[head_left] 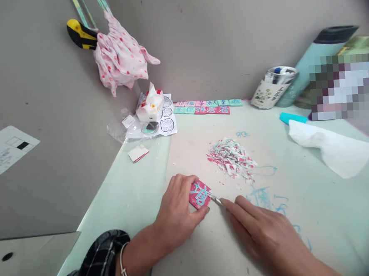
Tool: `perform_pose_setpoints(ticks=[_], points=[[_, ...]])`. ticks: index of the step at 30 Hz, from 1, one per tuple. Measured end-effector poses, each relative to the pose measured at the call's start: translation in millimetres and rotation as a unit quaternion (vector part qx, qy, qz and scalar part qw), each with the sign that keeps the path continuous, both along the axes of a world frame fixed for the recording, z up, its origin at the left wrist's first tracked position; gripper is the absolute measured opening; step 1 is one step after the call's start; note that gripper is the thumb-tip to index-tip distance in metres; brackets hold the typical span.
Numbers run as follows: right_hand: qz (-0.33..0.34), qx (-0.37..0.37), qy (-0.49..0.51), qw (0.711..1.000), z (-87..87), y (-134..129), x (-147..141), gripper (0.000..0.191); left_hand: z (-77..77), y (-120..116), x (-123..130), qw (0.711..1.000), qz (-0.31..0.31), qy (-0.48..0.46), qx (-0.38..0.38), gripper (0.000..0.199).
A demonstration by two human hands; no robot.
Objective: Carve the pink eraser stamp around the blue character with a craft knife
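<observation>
A small red square tile [200, 194] with a blue-outlined character lies on the pale work surface. My left hand [179, 209] grips it, with fingers along the top left edge and the thumb at its lower corner. My right hand [260, 227] holds a thin metal carving blade [215, 199], whose tip touches the tile's right edge. Most of the tool's handle is hidden under the fingers. Beyond the tile sits a pile of red, white and green shavings [231, 158].
Rows of carved tiles [212, 110] line the back wall. A tissue pack [151, 108] and printed sheet [168, 124] are at back left, near a small block [138, 153]. Right: pen jar [271, 91], teal bottle [311, 63], turquoise object [292, 117], white tissue [332, 147]. A pink cloth [121, 54] hangs above.
</observation>
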State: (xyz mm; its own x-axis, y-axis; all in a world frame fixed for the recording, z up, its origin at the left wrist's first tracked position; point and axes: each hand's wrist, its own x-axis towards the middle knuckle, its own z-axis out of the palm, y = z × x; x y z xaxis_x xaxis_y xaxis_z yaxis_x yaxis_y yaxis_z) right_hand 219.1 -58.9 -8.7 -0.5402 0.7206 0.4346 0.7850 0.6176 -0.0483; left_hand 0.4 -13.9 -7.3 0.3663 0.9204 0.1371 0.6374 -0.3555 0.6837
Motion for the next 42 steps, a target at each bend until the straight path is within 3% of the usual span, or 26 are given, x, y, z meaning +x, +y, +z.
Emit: perform_pose_setpoints(ticks=[7, 14, 22, 29, 34, 39, 42], points=[[-0.01, -0.021, -0.006, 1.0, -1.9, 0, 0, 0.026, 4.6, -1, 0, 1.0, -0.006, 0.003, 0.012, 0.046], [-0.012, -0.01, -0.01, 1.0, 1.7, 2, -2, 0.024, 16.4, 4, 4, 0.996, -0.066, -0.011, 0.053, 0.011], [-0.017, 0.006, -0.009, 1.0, 6.5, 2, -5, 0.028, 24.5, 11, 10, 0.993, -0.101, 0.05, 0.021, 0.014], [-0.021, -0.007, -0.006, 1.0, 7.1, 1, -4, 0.028, 24.9, 15, 13, 0.987, -0.116, 0.096, 0.059, 0.011], [-0.02, -0.021, -0.006, 1.0, 8.2, 1, -4, 0.029, 24.2, 20, 10, 0.998, -0.06, 0.015, -0.015, 0.013], [-0.017, -0.031, -0.002, 0.999, 8.0, 1, -3, 0.028, 25.3, 23, 4, 0.993, -0.102, -0.03, -0.044, 0.015], [-0.023, -0.036, 0.005, 0.999, 10.3, 2, 3, 0.028, 25.3, 25, 3, 0.994, -0.075, -0.071, -0.033, 0.016]])
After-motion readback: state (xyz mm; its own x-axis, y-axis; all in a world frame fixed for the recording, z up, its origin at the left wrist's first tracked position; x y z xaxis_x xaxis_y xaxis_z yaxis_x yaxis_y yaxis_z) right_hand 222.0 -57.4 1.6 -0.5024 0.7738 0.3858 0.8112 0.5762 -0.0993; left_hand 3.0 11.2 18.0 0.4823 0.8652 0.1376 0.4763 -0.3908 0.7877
